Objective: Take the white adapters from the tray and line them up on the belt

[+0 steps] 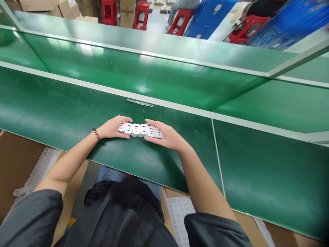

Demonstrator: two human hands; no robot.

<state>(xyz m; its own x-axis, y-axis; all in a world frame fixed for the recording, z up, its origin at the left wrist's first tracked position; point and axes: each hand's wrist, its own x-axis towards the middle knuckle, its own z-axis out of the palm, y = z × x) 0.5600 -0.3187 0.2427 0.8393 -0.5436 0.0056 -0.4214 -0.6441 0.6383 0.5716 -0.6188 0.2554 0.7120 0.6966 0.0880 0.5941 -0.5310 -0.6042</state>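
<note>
A row of several small white plug adapters [139, 130] lies on the green table [64, 113], pressed side by side. My left hand [113, 127] cups the left end of the row, fingers curled around the outermost piece. My right hand [166, 136] cups the right end, fingers wrapped over the last pieces. Both hands squeeze the row between them. A black coiled band sits on my left wrist.
Metal tweezers [141, 103] lie just beyond the row near a white strip. A green conveyor belt [154, 75] runs behind. Cardboard boxes and clear plastic trays [180, 209] sit under the table. Red stools [140, 13] and blue crates [205, 17] stand far back.
</note>
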